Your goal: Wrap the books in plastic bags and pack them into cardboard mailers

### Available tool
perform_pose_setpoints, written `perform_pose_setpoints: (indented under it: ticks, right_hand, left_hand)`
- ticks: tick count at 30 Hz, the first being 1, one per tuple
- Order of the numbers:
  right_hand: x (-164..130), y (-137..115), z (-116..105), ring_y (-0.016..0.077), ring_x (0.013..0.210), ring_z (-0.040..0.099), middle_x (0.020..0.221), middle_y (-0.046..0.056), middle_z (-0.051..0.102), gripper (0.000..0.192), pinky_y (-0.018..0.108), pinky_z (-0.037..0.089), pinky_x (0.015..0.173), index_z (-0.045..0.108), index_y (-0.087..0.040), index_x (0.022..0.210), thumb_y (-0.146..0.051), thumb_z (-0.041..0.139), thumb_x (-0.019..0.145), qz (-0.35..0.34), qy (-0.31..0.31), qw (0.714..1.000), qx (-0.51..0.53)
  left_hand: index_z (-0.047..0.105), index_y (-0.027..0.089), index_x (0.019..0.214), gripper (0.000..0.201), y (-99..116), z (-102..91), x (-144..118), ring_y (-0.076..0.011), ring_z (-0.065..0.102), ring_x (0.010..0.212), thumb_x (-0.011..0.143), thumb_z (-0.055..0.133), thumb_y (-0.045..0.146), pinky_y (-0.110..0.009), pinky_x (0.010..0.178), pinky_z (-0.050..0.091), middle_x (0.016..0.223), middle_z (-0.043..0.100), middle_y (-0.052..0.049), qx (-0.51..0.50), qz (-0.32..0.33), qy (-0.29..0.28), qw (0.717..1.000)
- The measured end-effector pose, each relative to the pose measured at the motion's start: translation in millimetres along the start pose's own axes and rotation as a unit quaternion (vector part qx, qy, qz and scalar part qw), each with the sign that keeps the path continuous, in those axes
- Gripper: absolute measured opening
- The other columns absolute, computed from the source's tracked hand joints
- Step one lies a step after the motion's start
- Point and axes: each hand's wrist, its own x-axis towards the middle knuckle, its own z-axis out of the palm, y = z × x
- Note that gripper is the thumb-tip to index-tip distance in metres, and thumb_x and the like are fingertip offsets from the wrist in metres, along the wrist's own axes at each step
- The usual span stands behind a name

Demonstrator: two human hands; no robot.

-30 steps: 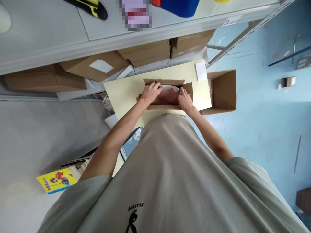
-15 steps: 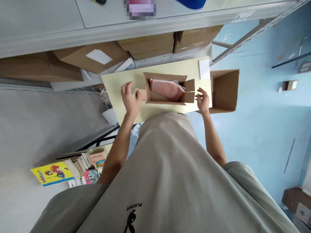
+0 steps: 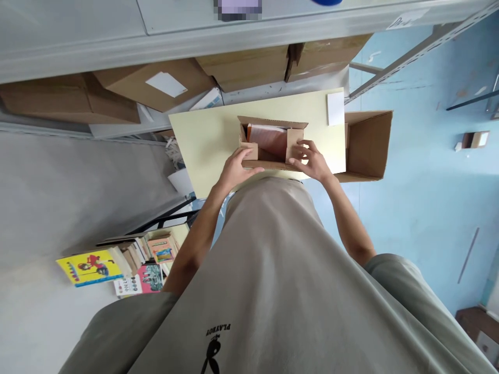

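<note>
A small cardboard box (image 3: 273, 165) sits on the pale yellow board in front of me, its top partly uncovered. Inside lies a pinkish book or booklet (image 3: 268, 137) with an orange edge. The left end flap (image 3: 251, 151) and the right end flap (image 3: 294, 137) are folded inward over it. My left hand (image 3: 237, 170) rests at the box's left near corner, fingers on the left flap and thumb stretched along the near side. With fingers spread, my right hand (image 3: 313, 161) touches the right flap and the near right corner.
A white card (image 3: 336, 109) lies on the yellow board (image 3: 210, 135). An open cardboard box (image 3: 368, 145) stands beyond its right end. Larger cartons (image 3: 245, 70) fill the shelf behind, under a grey metal shelf edge (image 3: 234, 44). Several books (image 3: 93, 267) are stacked at lower left.
Both hands have come inward onto the small box. The left and right end flaps, spread outward before, are now folded in over the opening. The view has shifted slightly.
</note>
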Motion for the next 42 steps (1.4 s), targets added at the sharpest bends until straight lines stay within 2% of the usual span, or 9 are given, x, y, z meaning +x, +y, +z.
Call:
perform_pose_setpoints:
  ticks: [3, 6, 12, 15, 18, 22, 28, 35, 42]
  right_hand:
    - [-10, 5, -6, 0.0374, 0.139, 0.077, 0.186, 0.019, 0.049, 0.072, 0.054, 0.069, 0.117, 0.073, -0.023, 0.164, -0.063, 0.085, 0.105, -0.029, -0.030, 0.999, -0.016]
    - [-8, 11, -1, 0.0340, 0.131, 0.081, 0.180, 0.018, 0.059, 0.050, 0.054, 0.070, 0.115, 0.078, -0.023, 0.158, -0.048, 0.070, 0.116, -0.007, -0.007, 1.000, -0.021]
    - [34, 39, 25, 0.0313, 0.109, 0.081, 0.166, 0.017, 0.069, 0.071, 0.054, 0.075, 0.101, 0.053, -0.029, 0.181, -0.051, 0.068, 0.115, 0.001, 0.143, 0.989, 0.037]
    - [51, 50, 29, 0.0368, 0.122, 0.079, 0.181, 0.020, 0.051, 0.106, 0.059, 0.075, 0.102, 0.016, -0.036, 0.195, -0.059, 0.074, 0.110, -0.025, 0.144, 0.989, 0.027]
    - [57, 52, 26, 0.0406, 0.129, 0.077, 0.184, 0.019, 0.046, 0.112, 0.061, 0.076, 0.101, 0.006, -0.040, 0.196, -0.060, 0.075, 0.110, -0.044, 0.133, 0.990, 0.021]
    - [51, 51, 26, 0.0398, 0.133, 0.077, 0.180, 0.016, 0.051, 0.095, 0.062, 0.076, 0.101, 0.022, -0.042, 0.193, -0.052, 0.073, 0.113, -0.061, 0.141, 0.988, 0.019]
    - [32, 53, 50, 0.0334, 0.123, 0.083, 0.181, 0.015, 0.051, 0.057, 0.060, 0.077, 0.109, 0.063, -0.034, 0.173, -0.050, 0.064, 0.118, -0.032, 0.131, 0.990, 0.034]
    - [30, 56, 56, 0.0300, 0.114, 0.087, 0.191, 0.012, 0.048, 0.056, 0.055, 0.076, 0.108, 0.069, -0.032, 0.173, -0.052, 0.047, 0.125, -0.024, 0.119, 0.991, 0.048]
    - [44, 63, 43, 0.0369, 0.128, 0.088, 0.186, 0.012, 0.053, 0.064, 0.052, 0.078, 0.107, 0.080, -0.025, 0.161, -0.069, 0.057, 0.120, -0.036, 0.109, 0.989, 0.096]
  left_hand:
    - [0.080, 0.024, 0.144, 0.052, -9, 2.6, 0, -0.0309, 0.081, 0.132, 0.102, 0.091, 0.053, -0.042, 0.119, 0.065, 0.146, 0.082, -0.015, 0.031, -0.004, 0.007, 0.999]
    - [0.078, 0.025, 0.148, 0.041, -20, 9.3, 11, -0.0285, 0.082, 0.127, 0.111, 0.081, 0.042, -0.041, 0.118, 0.064, 0.142, 0.084, -0.014, 0.026, -0.036, 0.031, 0.999]
    - [0.031, 0.030, 0.189, 0.114, -21, 18.6, 53, -0.0377, 0.074, 0.143, 0.098, 0.098, 0.046, -0.052, 0.126, 0.059, 0.154, 0.070, -0.020, -0.011, -0.061, 0.139, 0.988]
    - [0.028, 0.030, 0.190, 0.130, -17, 15.2, 69, -0.0508, 0.058, 0.162, 0.088, 0.106, 0.055, -0.066, 0.136, 0.049, 0.163, 0.061, -0.024, -0.004, -0.039, 0.131, 0.991]
    - [0.026, 0.025, 0.191, 0.141, -20, 6.1, 79, -0.0568, 0.041, 0.174, 0.083, 0.110, 0.057, -0.073, 0.144, 0.035, 0.177, 0.048, -0.028, 0.002, -0.027, 0.118, 0.993]
    - [0.028, 0.023, 0.190, 0.130, -34, -7.6, 91, -0.0496, 0.029, 0.183, 0.091, 0.106, 0.052, -0.066, 0.149, 0.032, 0.195, 0.026, -0.023, -0.009, 0.032, 0.065, 0.997]
    - [0.071, 0.022, 0.158, 0.081, -51, -5.2, 81, -0.0458, 0.054, 0.170, 0.091, 0.105, 0.049, -0.060, 0.146, 0.044, 0.188, 0.045, -0.021, -0.013, 0.047, 0.040, 0.998]
    - [0.078, 0.024, 0.153, 0.048, -55, 21.6, 36, -0.0373, 0.066, 0.157, 0.107, 0.085, 0.036, -0.055, 0.140, 0.051, 0.178, 0.056, -0.019, -0.010, -0.001, 0.100, 0.995]
    - [0.088, 0.026, 0.137, 0.036, -69, 24.0, 49, -0.0293, 0.078, 0.130, 0.102, 0.086, 0.018, -0.051, 0.129, 0.062, 0.162, 0.067, -0.015, -0.020, -0.013, 0.139, 0.990]
